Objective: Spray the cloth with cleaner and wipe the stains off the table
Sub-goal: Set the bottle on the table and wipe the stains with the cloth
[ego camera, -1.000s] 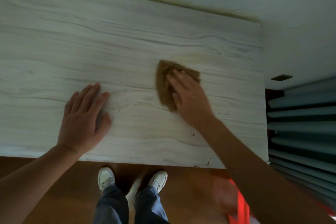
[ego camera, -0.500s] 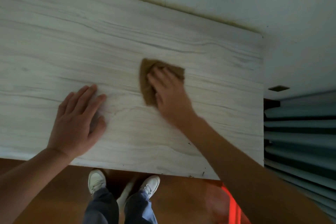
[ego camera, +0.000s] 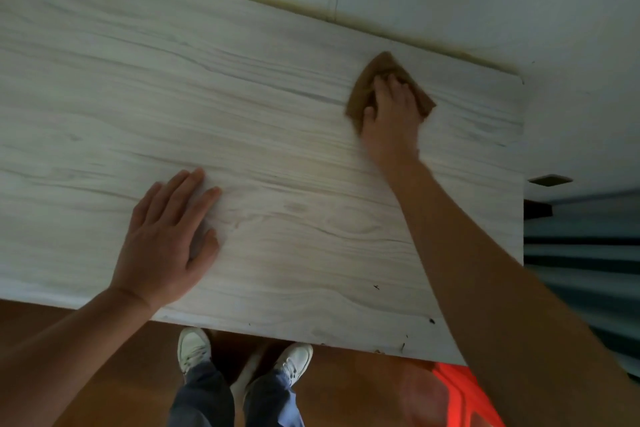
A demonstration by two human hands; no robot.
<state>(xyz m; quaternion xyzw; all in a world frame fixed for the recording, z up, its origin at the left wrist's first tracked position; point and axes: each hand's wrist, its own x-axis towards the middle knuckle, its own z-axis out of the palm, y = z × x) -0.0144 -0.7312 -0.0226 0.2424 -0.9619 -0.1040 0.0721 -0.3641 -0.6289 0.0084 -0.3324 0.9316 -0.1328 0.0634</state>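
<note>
As left hand (ego camera: 162, 239) lies flat on table (ego camera: 173, 80), right fingers (ego camera: 394, 88) press cloth (ego camera: 381, 63)

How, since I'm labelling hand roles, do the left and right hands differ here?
The left hand lies flat on the bare table, fingers straight; the right hand presses a brown cloth. The left hand sits near the near edge; the right hand reaches toward the far right corner. Both are palm down.

the cloth (ego camera: 374, 80) is lying near the table's (ego camera: 277, 121) far right corner, under the right hand (ego camera: 393, 114) — the left hand (ego camera: 166, 239) is resting flat by the near edge.
</note>
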